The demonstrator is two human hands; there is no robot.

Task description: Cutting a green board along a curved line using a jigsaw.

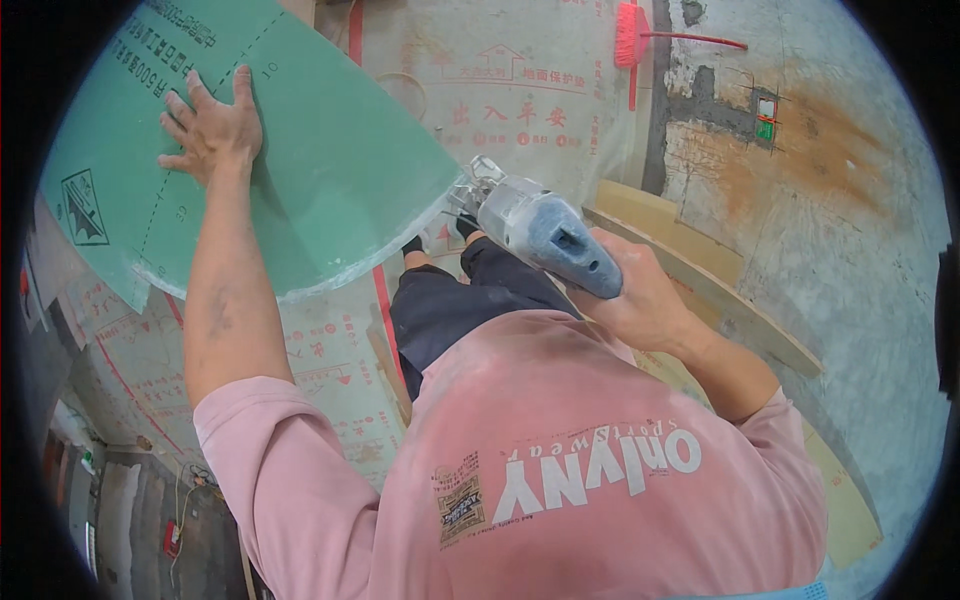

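A large green board with a curved cut edge fills the upper left. My left hand lies flat on it, fingers spread, pressing near its top. My right hand grips the handle of a grey power jigsaw. The saw's front end meets the board's curved right edge. My pink shirt and dark trousers fill the lower middle.
The floor is covered with translucent protective sheeting with red print. Pale wooden planks lie at the right on bare grey concrete. A red broom lies at the top. Cables and small items sit at the lower left.
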